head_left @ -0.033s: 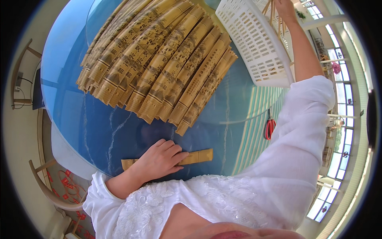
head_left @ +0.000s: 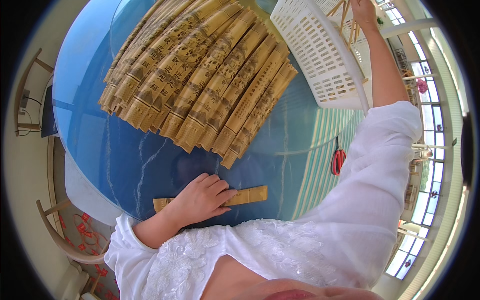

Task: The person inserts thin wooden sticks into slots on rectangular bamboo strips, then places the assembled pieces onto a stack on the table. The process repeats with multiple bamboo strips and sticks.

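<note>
My left hand [head_left: 202, 197] lies over a gold paper chopstick sleeve [head_left: 250, 195] on the blue table. Its fingers are curled and press on the sleeve, whose two ends stick out on either side. At the upper right, my right hand [head_left: 365, 12] reaches over a white slotted plastic basket [head_left: 320, 55]. Its fingers close on thin wooden chopsticks [head_left: 344, 20] at the basket's open side; the fingertips are partly cut off by the picture's upper edge. Beyond my left hand lies a fanned heap of long gold printed chopstick sleeves [head_left: 200, 95].
Red-handled scissors [head_left: 338, 161] lie on the striped part of the round blue table [head_left: 165, 172], close to my right sleeve. A wooden chair [head_left: 55, 230] stands at the left. Windows [head_left: 425, 195] run along the far right.
My right hand has moved slightly to the right at the basket, and the chopsticks by it have shifted. My left hand stays on the sleeve.
</note>
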Demonstrator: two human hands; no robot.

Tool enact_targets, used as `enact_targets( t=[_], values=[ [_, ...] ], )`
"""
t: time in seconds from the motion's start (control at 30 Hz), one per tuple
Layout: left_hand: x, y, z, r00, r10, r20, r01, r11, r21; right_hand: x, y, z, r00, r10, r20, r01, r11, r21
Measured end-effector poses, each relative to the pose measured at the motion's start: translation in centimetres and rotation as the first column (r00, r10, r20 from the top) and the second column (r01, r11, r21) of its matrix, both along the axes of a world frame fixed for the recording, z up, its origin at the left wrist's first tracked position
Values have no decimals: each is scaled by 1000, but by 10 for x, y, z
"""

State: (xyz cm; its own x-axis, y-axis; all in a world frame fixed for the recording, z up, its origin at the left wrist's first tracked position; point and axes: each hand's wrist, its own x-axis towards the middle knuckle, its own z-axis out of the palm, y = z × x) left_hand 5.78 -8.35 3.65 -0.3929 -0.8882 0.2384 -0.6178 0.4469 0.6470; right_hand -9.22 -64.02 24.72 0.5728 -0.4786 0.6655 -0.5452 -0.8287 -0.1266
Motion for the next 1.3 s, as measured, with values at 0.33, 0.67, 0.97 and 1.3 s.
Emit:
enact_targets(
  t=[0.33,0.67,0.97,1.3],
  values=[
    [-6,4,0,1000,21,6,-21,996,-83,-65,229,122,906,325,272,-198,891,-408],
    [-15,9,2,999,38,13,-37,993,-110,-144,392,22,174,123,977,-370,928,-51],
    [-31,29,16,974,143,175,-125,986,-114,-154,303,-178,-196,-641,742,-567,691,447],
    [-44,45,12,969,208,136,-199,977,-74,-119,243,-223,-148,-745,651,-480,629,611]
  ],
)
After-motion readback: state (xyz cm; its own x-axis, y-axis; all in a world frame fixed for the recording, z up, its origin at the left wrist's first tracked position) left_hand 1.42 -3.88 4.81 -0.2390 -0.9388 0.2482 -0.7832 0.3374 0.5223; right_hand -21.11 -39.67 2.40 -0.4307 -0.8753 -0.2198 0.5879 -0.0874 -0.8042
